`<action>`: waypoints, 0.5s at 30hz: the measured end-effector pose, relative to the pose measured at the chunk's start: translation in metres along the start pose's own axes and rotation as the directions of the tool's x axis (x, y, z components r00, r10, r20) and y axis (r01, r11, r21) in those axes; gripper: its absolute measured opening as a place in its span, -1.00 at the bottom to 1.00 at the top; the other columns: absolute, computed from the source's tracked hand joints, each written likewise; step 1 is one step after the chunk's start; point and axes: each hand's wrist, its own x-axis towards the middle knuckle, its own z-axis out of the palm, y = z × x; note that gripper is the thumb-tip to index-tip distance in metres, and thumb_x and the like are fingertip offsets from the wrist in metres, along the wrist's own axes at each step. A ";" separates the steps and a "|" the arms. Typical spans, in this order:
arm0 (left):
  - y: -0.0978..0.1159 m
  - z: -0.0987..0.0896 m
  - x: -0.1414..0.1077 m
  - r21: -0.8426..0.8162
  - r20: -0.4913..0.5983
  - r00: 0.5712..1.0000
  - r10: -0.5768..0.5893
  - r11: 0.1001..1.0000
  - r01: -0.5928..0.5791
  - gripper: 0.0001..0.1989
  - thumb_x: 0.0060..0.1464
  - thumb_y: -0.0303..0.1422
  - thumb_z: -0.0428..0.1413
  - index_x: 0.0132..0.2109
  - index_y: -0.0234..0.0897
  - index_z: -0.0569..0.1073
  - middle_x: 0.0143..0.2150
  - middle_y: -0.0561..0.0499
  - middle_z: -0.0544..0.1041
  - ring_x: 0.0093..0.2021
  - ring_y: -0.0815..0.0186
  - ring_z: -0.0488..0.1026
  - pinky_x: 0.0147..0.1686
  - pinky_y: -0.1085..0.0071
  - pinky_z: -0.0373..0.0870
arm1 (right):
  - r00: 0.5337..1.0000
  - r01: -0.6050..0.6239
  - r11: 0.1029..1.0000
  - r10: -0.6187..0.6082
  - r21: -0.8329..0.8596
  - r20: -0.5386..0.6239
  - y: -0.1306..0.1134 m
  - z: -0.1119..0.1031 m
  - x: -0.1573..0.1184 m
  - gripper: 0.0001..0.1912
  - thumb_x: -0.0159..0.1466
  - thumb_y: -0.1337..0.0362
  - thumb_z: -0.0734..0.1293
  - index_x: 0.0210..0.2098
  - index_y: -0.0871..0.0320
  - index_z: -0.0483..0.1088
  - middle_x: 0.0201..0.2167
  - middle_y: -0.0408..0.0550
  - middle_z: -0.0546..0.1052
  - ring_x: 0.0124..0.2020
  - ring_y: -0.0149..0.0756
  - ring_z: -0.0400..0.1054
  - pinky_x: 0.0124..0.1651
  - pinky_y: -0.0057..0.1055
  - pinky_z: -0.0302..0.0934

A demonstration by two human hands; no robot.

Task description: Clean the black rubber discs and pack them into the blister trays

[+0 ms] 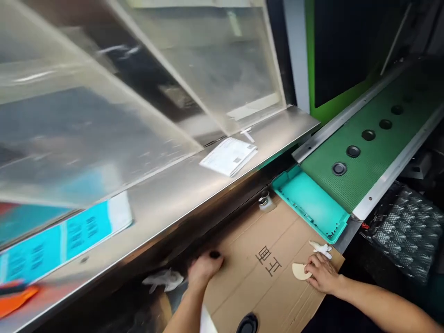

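My left hand (pixel 205 267) is closed at the left edge of the cardboard sheet (pixel 243 282). A small black round thing (pixel 215 254) shows at its fingers; what kind it is I cannot make out. On the right of the cardboard, my right hand (pixel 323 274) has its fingers closed on the edge of a cream, flat, rounded pad (pixel 301 271). Just beyond that hand lies a crumpled white thing (pixel 322 249). A black ring-shaped part (pixel 248 323) rests on the cardboard near the bottom edge of the view.
A green conveyor belt (pixel 326 189) carries a row of several black round parts (pixel 353 151). Below its end sits a teal tray (pixel 314 203) with black bits. Folded papers (pixel 227 156) lie on the metal ledge (pixel 180 185). Clear plastic trays (pixel 409 226) are at right.
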 end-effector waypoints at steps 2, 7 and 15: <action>-0.014 0.005 -0.015 0.049 0.002 0.993 0.120 0.991 -0.120 -0.43 -0.01 -0.21 0.02 0.13 -0.34 0.47 0.02 -0.27 0.58 0.25 -0.13 0.36 0.18 0.08 0.33 | 1.000 -0.019 1.000 0.019 0.004 -0.008 0.000 0.007 0.000 -0.61 0.22 0.09 0.48 -0.01 0.00 0.38 0.01 -0.09 0.37 0.03 -0.13 0.20 0.10 -0.19 0.15; 0.055 -0.013 -0.060 0.106 -0.254 0.951 0.176 0.983 -0.153 -0.23 0.08 0.11 -0.07 0.29 -0.28 0.34 0.31 -0.38 0.27 0.29 -0.38 0.20 0.14 -0.24 0.27 | 0.996 -0.069 0.997 0.067 -0.037 -0.062 -0.005 0.024 0.006 -0.40 0.18 -0.09 0.49 0.08 0.05 0.35 -0.02 -0.03 0.42 0.03 -0.04 0.23 0.11 -0.08 0.20; 0.420 -0.070 -0.150 -0.086 -0.464 0.419 0.781 0.430 -0.898 -0.41 0.26 -0.08 0.03 0.31 -0.31 0.31 0.43 -0.27 0.14 0.43 -0.09 0.04 0.39 0.01 -0.04 | 0.994 -0.087 0.986 0.076 -0.146 -0.079 -0.002 0.038 0.018 -0.39 0.15 -0.09 0.49 0.06 0.12 0.41 -0.04 0.09 0.45 0.00 0.06 0.28 0.04 0.04 0.29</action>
